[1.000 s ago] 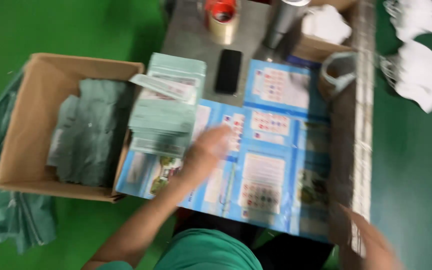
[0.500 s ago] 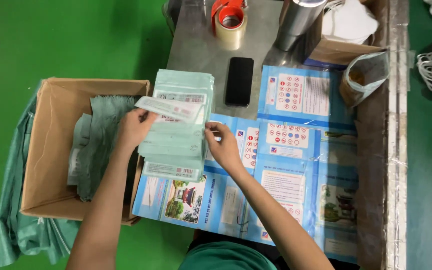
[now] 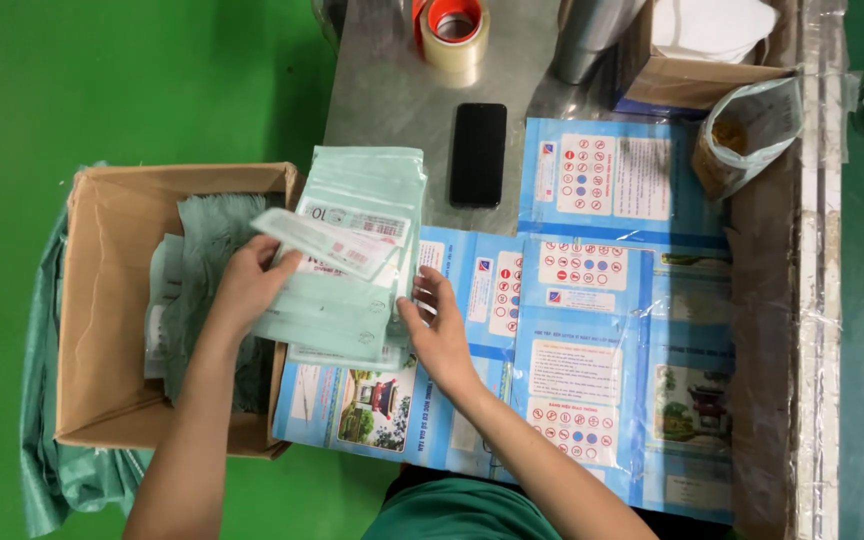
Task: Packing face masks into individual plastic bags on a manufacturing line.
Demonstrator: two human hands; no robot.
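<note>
Green floor; metal table (image 3: 382, 90) overlaid with blue printed sheets (image 3: 592, 340). Stack of pale green packets (image 3: 352, 300) at the table's left edge, beside an open cardboard box (image 3: 102, 300). Left hand (image 3: 247, 285) grips one packet (image 3: 327, 243) above the stack; right hand (image 3: 439, 325), fingers loosely spread, touches the stack's right side.

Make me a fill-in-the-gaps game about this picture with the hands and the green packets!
1. The left hand lifts the top packet off a stack of pale ____ packets.
2. The black phone lies flat on the ____ metal table.
3. To the left of the stack stands an open ____ box with green cloth inside.
4. The right hand touches the stack's ____ edge.

Missing words: green; grey; cardboard; right
</note>
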